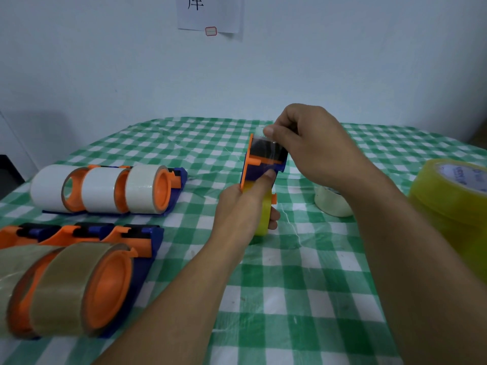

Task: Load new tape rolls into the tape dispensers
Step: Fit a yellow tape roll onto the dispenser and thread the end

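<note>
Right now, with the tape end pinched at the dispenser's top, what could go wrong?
The right hand pinches the clear tape end above the dispenser; film could fold and stick to itself. The left hand grips it at the yellow roll, so a pull may twist it. The right forearm could knock the pale roll beside it.

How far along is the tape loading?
Loaded: orange-and-blue plastic dispensers with white rolls and with brownish rolls. In hand: the left hand holds a yellow-roll dispenser while the right hand pinches its tape end. Left: a loose pale roll and large yellow roll.
</note>
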Action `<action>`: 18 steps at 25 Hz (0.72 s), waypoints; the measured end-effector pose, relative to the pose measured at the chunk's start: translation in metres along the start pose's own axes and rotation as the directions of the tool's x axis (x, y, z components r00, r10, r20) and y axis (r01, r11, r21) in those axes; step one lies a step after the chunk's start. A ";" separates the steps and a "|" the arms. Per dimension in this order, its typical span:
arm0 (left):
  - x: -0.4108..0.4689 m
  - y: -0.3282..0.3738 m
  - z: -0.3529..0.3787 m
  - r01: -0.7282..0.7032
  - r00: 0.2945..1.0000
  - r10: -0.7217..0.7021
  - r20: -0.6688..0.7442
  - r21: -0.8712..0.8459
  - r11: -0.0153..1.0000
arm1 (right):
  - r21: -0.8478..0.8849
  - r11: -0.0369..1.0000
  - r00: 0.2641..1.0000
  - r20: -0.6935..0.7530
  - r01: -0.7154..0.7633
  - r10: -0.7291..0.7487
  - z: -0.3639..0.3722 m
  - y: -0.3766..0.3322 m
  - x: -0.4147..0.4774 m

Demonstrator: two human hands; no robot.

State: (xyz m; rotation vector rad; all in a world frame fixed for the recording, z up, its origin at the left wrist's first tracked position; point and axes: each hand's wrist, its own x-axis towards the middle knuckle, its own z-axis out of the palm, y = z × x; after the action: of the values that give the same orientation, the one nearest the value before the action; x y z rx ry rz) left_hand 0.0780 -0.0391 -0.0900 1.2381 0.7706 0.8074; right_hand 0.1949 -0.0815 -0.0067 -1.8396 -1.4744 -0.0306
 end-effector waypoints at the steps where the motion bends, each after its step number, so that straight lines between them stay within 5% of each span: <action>1: 0.000 0.000 0.000 0.001 1.000 -0.001 -0.001 0.001 1.000 | -0.002 1.000 1.000 0.003 0.003 -0.003 0.001 0.000 0.000; 18: 0.001 -0.002 0.000 0.022 1.000 -0.021 -0.019 0.020 1.000 | 0.022 0.999 0.999 0.025 0.029 -0.029 -0.002 0.004 0.000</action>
State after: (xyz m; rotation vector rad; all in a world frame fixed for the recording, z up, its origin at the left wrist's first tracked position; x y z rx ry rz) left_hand 0.0786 -0.0381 -0.0923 1.2398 0.8079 0.7967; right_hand 0.1995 -0.0822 -0.0078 -1.8074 -1.5133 -0.0060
